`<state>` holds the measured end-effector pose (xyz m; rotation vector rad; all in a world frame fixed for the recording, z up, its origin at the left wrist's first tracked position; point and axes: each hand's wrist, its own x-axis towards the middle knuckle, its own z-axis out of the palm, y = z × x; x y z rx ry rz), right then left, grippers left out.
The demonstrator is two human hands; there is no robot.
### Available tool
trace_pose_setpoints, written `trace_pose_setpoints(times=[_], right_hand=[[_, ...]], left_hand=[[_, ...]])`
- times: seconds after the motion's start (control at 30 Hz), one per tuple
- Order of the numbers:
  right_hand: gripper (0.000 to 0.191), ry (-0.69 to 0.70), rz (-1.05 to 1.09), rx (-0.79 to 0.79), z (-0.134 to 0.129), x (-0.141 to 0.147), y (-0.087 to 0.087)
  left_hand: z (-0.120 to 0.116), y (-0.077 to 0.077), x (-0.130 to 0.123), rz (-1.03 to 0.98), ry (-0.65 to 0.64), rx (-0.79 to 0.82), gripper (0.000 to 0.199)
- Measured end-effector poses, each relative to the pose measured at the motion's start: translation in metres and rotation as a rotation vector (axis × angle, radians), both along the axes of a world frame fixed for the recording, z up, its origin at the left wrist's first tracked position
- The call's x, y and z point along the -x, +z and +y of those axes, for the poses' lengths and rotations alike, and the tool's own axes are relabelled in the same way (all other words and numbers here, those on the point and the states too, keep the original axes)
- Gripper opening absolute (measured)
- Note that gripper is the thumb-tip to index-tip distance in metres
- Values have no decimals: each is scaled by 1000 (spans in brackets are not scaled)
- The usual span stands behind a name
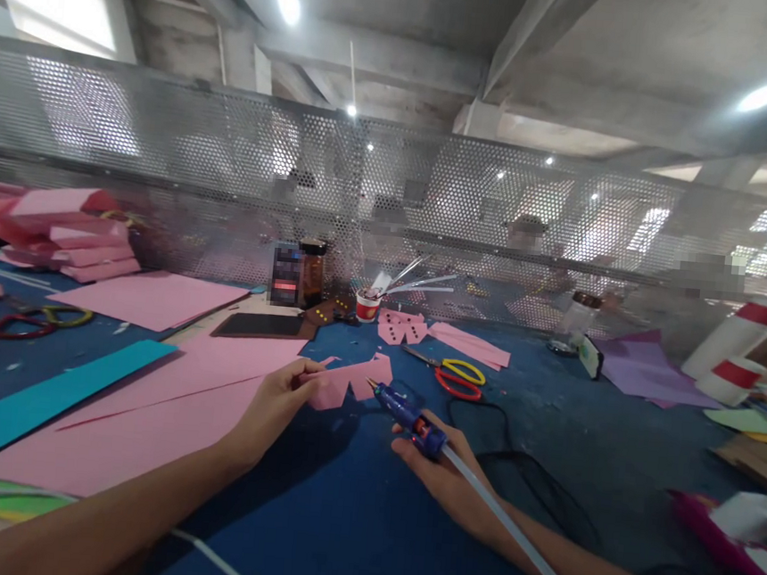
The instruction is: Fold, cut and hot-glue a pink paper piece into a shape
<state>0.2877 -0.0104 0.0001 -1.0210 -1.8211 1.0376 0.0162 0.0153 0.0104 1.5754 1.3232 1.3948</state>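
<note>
My left hand pinches the left end of a notched pink paper strip above the blue table. My right hand is wrapped round a blue glue gun, which has a long clear glue stick running out of its back. The nozzle points up and left, at the strip's lower edge near a notch; whether it touches the paper I cannot tell. Just behind lie scissors with red and yellow handles and pink cut pieces with black dots.
Large pink sheets and a turquoise strip cover the left side. A paper cup of glue sticks stands behind, before a perforated metal screen. A black cable, purple paper and a magenta tool lie right.
</note>
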Motion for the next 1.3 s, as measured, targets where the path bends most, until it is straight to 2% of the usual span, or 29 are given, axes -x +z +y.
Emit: trace_pose_setpoints(times=[0.2, 0.5, 0.67, 0.8, 1.3], right_hand=[[26, 11, -11, 3, -3, 0, 8], [29, -32, 1, -18, -1, -1, -2], [25, -7, -12, -8, -3, -1, 10], [25, -38, -37, -4, -2, -1, 16], [25, -20, -35, -26, 2, -1, 7]], left_hand=[[0, 1, -1, -9, -11, 1, 21], [-1, 0, 0, -10, -13, 12, 21], [-2, 2, -1, -49, -31, 2, 19], [-3, 2, -1, -20, -24, 0, 23], [-2, -3, 0, 11, -38, -3, 22]])
